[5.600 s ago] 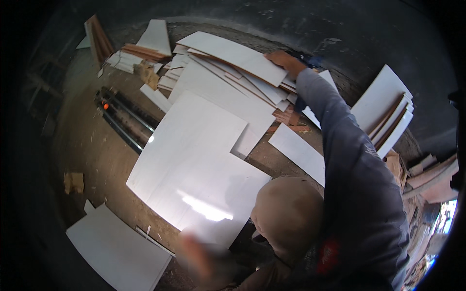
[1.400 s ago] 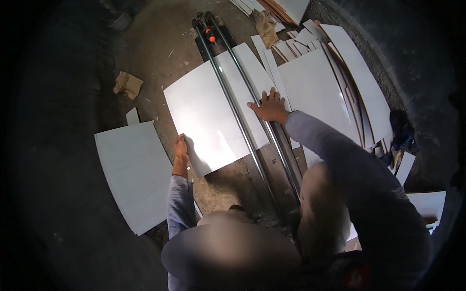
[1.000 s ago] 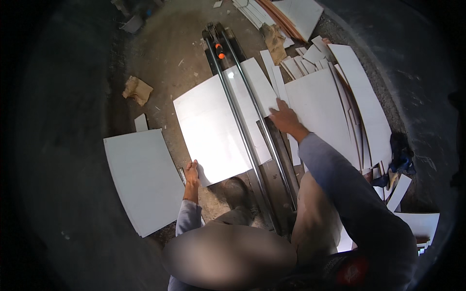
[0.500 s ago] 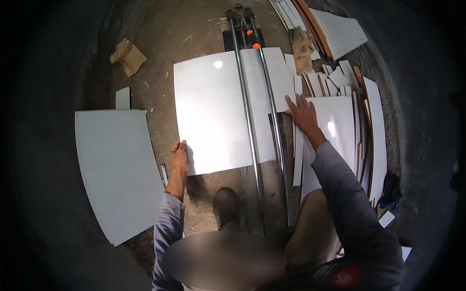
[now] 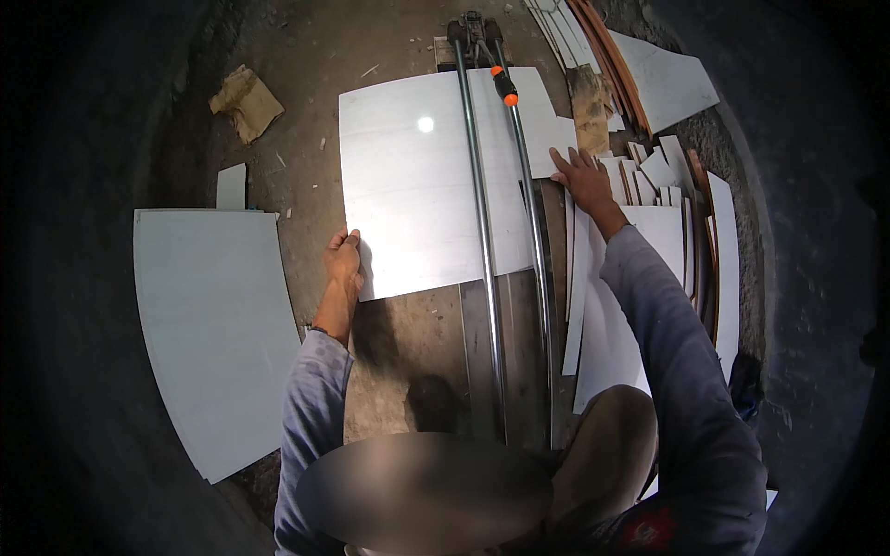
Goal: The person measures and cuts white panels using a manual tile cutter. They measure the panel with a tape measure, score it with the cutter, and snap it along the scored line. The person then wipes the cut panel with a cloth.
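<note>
This looks like a rough tile-cutting workspace, a building site or bare workshop: a long twin-rail manual tile cutter (image 5: 483, 227) lies on a dusty, littered floor (image 5: 371, 42) with a large white tile (image 5: 417, 199) under its rails. More white tiles (image 5: 218, 334) lie at left, narrow offcuts (image 5: 658, 171) pile up at right, and torn cardboard (image 5: 247, 104) lies nearby.

In the centre of the frame a panel (image 5: 408, 185) lies beneath two parallel rails (image 5: 479, 185), the left hand (image 5: 344, 264) at its left edge and the right hand (image 5: 586, 190) at its right. A handle (image 5: 504, 85) sits on the right rail, upper centre. A sheet (image 5: 213, 334) lies left, below a scrap (image 5: 246, 104) at upper left; offcuts (image 5: 658, 171) lie piled at right.
</note>
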`<state>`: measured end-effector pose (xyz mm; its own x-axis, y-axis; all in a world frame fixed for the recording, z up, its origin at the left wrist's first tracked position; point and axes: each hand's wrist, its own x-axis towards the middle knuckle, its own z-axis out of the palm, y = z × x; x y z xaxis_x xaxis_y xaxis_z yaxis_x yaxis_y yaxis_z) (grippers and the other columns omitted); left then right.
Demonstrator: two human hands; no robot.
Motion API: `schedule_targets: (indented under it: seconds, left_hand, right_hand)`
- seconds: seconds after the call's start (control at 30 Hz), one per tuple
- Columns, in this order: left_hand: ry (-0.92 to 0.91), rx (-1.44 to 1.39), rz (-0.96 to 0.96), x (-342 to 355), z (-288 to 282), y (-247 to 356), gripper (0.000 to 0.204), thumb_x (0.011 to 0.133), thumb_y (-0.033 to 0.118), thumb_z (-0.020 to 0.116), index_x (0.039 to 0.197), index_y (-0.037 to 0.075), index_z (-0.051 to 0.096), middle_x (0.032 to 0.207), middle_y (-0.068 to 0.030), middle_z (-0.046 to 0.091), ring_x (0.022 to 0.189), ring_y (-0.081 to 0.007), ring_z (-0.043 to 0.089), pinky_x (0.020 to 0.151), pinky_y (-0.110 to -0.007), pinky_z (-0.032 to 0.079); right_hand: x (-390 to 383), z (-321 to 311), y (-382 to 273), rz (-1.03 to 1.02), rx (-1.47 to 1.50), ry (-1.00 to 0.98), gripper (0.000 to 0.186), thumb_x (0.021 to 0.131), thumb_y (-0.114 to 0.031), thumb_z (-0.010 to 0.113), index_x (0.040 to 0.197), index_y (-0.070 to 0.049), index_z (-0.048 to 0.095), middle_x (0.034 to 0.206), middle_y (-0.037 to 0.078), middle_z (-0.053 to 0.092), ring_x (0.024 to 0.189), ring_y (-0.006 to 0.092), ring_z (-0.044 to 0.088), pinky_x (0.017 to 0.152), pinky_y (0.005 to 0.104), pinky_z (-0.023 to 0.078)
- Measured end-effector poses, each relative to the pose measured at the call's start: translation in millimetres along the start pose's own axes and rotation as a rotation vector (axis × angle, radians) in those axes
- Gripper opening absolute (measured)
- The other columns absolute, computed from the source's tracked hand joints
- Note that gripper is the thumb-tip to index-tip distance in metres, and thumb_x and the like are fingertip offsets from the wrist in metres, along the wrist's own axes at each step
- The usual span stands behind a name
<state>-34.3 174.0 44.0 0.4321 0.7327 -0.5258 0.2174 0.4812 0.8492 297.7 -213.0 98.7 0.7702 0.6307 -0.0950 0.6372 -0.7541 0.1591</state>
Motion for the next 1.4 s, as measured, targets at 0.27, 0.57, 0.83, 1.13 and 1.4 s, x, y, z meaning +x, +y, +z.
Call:
schedule_targets:
  seconds: [0.27, 0.57, 0.83, 1.13, 1.4]
  left_hand:
    - [-0.002, -0.004, 0.024, 32.6, 2.6, -6.5, 0.019, 0.101, 0.009, 0.065, 0.118, 0.003, 0.071, 0.104, -0.0035, 0.072, 0.091, -0.0162, 0.063, 0.083, -0.031, 0.050]
    - [0.048, 0.106, 0.032, 54.7, -3.8, -14.9, 0.021, 0.100, 0.011, 0.067, 0.119, 0.003, 0.071, 0.103, -0.0039, 0.072, 0.091, -0.0160, 0.063, 0.083, -0.031, 0.050]
    - [0.132, 0.123, 0.053, 65.6, -3.6, -0.9, 0.022, 0.098, 0.012, 0.070, 0.118, 0.004, 0.073, 0.103, -0.0038, 0.074, 0.092, -0.0163, 0.065, 0.084, -0.032, 0.050]
    - [0.040, 0.175, 0.100, 108.4, -17.8, 4.4, 0.025, 0.100, 0.017, 0.068, 0.119, 0.002, 0.072, 0.103, -0.0045, 0.072, 0.094, -0.0183, 0.063, 0.087, -0.034, 0.050]
    - [0.030, 0.612, -0.041, 38.7, -33.5, 23.4, 0.058, 0.103, 0.048, 0.064, 0.133, -0.001, 0.062, 0.122, -0.0115, 0.067, 0.104, -0.0251, 0.066, 0.093, -0.037, 0.053]
  right_hand:
    - [24.3, -2.9, 3.5, -0.020, 0.064, 0.021, 0.063, 0.104, -0.057, 0.044, 0.163, -0.039, 0.030, 0.159, 0.015, 0.048, 0.149, 0.0386, 0.041, 0.113, 0.0630, 0.040]
    - [28.6, -6.1, 5.8, -0.080, 0.136, -0.007, 0.063, 0.105, -0.051, 0.048, 0.162, -0.029, 0.033, 0.146, 0.022, 0.056, 0.135, 0.0413, 0.054, 0.102, 0.0501, 0.052]
    - [28.9, 6.1, -2.3, -0.087, 0.220, 0.113, 0.060, 0.106, -0.047, 0.051, 0.160, -0.024, 0.038, 0.139, 0.025, 0.058, 0.126, 0.0402, 0.060, 0.100, 0.0484, 0.053]
    - [35.6, 9.8, -8.3, -0.114, 0.219, 0.086, 0.059, 0.105, -0.044, 0.054, 0.158, -0.022, 0.040, 0.129, 0.020, 0.061, 0.120, 0.0389, 0.061, 0.093, 0.0510, 0.056]
    - [35.0, 21.6, -16.7, -0.033, 0.300, -0.021, 0.067, 0.106, -0.049, 0.051, 0.163, -0.022, 0.028, 0.151, 0.029, 0.046, 0.139, 0.0448, 0.049, 0.104, 0.0566, 0.050]
